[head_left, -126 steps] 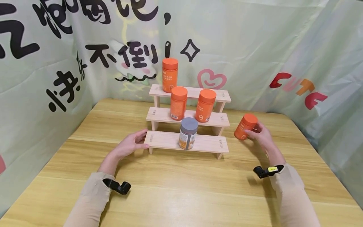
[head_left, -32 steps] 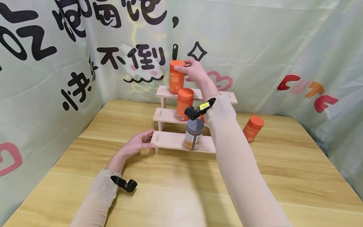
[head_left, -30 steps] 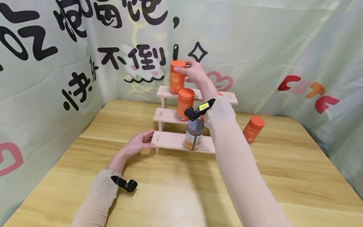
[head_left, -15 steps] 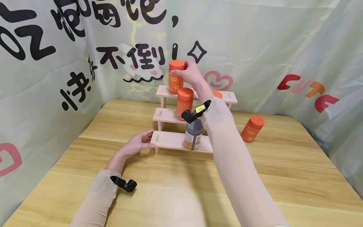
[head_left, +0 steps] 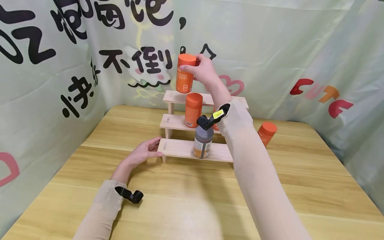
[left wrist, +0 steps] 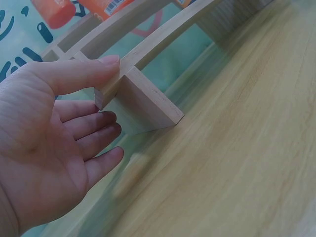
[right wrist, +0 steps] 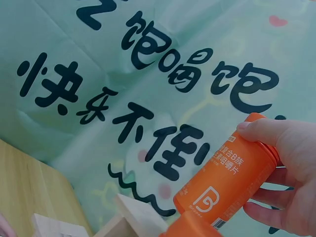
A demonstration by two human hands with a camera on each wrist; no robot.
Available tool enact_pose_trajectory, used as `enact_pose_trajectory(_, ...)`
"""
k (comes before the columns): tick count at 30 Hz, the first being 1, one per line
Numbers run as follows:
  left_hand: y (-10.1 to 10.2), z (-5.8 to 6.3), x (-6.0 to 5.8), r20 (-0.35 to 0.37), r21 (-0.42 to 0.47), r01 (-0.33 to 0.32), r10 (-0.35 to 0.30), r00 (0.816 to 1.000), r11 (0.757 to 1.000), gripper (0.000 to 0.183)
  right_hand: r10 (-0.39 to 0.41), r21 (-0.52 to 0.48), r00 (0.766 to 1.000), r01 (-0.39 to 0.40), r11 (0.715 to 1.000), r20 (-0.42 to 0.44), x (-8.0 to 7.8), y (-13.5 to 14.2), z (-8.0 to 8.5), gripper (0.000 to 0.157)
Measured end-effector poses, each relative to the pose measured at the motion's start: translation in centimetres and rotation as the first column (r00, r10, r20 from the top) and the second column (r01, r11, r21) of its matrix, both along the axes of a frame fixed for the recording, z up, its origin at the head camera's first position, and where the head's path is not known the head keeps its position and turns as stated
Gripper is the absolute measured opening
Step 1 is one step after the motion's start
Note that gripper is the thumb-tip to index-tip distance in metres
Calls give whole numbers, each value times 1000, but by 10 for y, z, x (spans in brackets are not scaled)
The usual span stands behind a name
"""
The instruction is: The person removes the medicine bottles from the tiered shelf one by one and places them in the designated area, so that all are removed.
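Note:
My right hand (head_left: 204, 71) grips an orange bottle (head_left: 184, 78) near its lid, thumb in front; the bottle is upright, raised just above the top tier of a three-tier wooden stand (head_left: 174, 148). In the right wrist view the same bottle (right wrist: 227, 173) shows its white lettering, with the thumb across its upper part. At the lowest tier's left end my left hand (head_left: 141, 154) holds the board's corner, thumb on the front edge and index finger behind, as the left wrist view of the hand (left wrist: 54, 133) shows. Its other fingers touch nothing visible.
An orange bottle (head_left: 193, 111) stands on the middle tier; another beside it is mostly hidden by my right sleeve. A grey-lidded bottle (head_left: 202, 143) is on the lowest tier. Right of the stand, another orange bottle (head_left: 267, 131) rests on the table (head_left: 168, 200).
My right hand has left the orange bottle on the right of the table, moved to the top tier, gripped the bottle there and lifted it slightly. My left hand stays at the stand.

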State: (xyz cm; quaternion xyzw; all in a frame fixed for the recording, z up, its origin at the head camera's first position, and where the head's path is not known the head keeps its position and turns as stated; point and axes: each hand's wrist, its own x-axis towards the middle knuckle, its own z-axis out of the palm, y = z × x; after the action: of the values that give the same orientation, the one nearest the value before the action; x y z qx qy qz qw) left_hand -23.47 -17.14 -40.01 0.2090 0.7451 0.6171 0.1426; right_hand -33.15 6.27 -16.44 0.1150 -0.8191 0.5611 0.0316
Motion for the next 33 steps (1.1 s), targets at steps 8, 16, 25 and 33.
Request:
enact_pose_trajectory(8, -1, -1, -1, -8, -11, 0, 0, 1000, 1000, 79, -18, -89, 999, 22, 996, 42, 8, 24, 15, 49)
enact_pose_trajectory(16, -2, -2, -1, -9, -20, -5, 5, 1000, 1000, 79, -56, -112, 998, 56, 992, 4, 11, 66, 20, 52)
enact_pose_trajectory(25, 1, -2, 1, -13, -24, -3, 3, 1000, 1000, 78, -130, -92, 991, 129, 987, -4, 17, 129, 5, 52)
enact_pose_trajectory(33, 0, -2, 1, 9, -9, -7, 7, 1000, 1000, 79, -182, -84, 983, 183, 980, 21, 34, 188, -14, 58)
